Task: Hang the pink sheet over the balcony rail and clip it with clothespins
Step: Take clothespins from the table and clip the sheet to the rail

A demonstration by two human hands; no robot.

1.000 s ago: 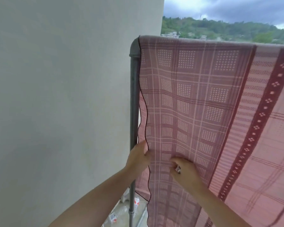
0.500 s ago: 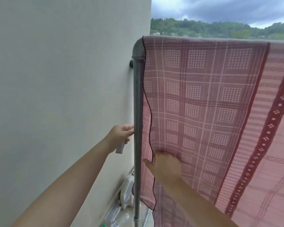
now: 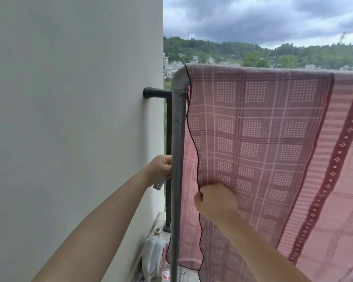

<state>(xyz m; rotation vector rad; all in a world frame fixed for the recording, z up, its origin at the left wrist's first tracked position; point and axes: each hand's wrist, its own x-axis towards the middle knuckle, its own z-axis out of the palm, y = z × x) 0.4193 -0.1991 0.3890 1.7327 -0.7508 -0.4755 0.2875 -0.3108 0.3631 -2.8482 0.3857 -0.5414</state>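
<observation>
Likely the clothespin (image 3: 159,185) gripped in the left hand (image 3: 160,168) misses if the right hand (image 3: 215,201), pinching the pink sheet (image 3: 263,139) edge, slips.

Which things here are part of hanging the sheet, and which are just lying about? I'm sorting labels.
Job: pink sheet, rail, clothespin held by left hand, right hand gripping the sheet's edge.
Lying about: plastic jug, bottle on the floor.
</observation>
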